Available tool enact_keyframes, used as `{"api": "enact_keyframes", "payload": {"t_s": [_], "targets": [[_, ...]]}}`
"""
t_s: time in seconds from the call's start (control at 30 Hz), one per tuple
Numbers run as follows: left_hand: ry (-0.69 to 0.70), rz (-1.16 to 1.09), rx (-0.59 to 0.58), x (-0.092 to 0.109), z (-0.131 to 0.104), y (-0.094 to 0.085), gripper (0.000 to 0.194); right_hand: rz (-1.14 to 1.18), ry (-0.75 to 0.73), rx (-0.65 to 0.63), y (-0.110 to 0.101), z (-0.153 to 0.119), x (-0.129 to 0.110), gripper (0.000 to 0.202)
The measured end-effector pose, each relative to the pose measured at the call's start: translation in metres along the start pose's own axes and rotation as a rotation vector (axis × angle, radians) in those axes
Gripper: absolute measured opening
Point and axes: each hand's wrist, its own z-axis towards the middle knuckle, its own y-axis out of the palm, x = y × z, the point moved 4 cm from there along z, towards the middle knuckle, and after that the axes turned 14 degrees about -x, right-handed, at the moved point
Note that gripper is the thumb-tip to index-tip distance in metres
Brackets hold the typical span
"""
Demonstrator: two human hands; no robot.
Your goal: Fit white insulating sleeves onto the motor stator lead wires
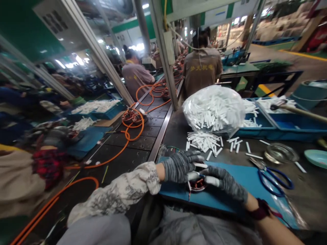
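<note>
Dark worktop (pixel 309 190), clock taken from the wire coil (pixel 198 185). Coil sits on a blue mat (pixel 247 177) along the near edge. 12 o'c: loose heap of white tubes (pixel 204 141), w/ a big clear bag (pixel 214 107) full of same just behind. 1–2 o'c: a few stray tubes (pixel 237 146). 2 o'c: blue bins (pixel 288 131), far side. Btwn 2 & 3: clear dish (pixel 281 153). 3 o'c: blue-handled scissors (pixel 265 170), mostly on mat, tips past its far edge; pale green dish (pixel 316 158) farther out, nr R edge of view.
</note>
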Motion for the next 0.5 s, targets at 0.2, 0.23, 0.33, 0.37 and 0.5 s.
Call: {"api": "enact_keyframes", "payload": {"t_s": [0.2,0.23,0.33,0.37,0.5], "targets": [[-0.142,-0.533,0.063,-0.008,-0.002,0.002,0.045,-0.038,0.01,0.105,-0.001,0.007,0.008,0.045],[-0.159,-0.554,0.037,-0.009,0.0,0.005,0.049,-0.065,0.023,0.129,0.0,0.007,0.009,0.046],[-0.137,-0.383,-0.139,-0.009,0.009,0.01,0.039,-0.123,0.069,0.14,0.005,0.006,0.006,0.042],[-0.132,-0.298,-0.196,-0.009,0.013,0.011,0.036,-0.131,0.071,0.127,0.007,0.005,0.003,0.04],[-0.112,-0.037,-0.293,0.0,0.032,0.015,0.04,-0.092,0.021,0.177,0.008,0.0,0.001,0.033]]}}
